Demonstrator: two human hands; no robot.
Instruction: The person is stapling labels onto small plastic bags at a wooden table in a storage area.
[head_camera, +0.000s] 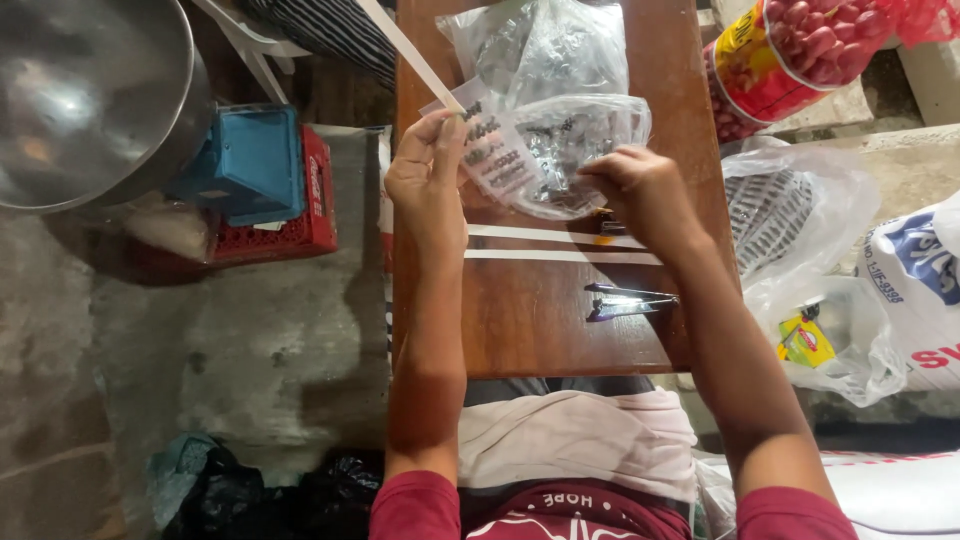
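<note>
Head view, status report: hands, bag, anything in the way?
Left hand pinches white strip. Right hand grips clear bag. Stapler lies apart on table.

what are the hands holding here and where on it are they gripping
Both hold a small clear plastic bag of small items. The left hand pinches its printed top edge; the right hand grips the opposite side.

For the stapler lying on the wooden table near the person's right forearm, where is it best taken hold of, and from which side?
The stapler lies flat and free on the wooden table, its long body running left to right. Probably best: come from above and pinch across the narrow middle of the body with the fingers. The right hand is the nearer one, but is busy at the clear plastic bag.
</note>
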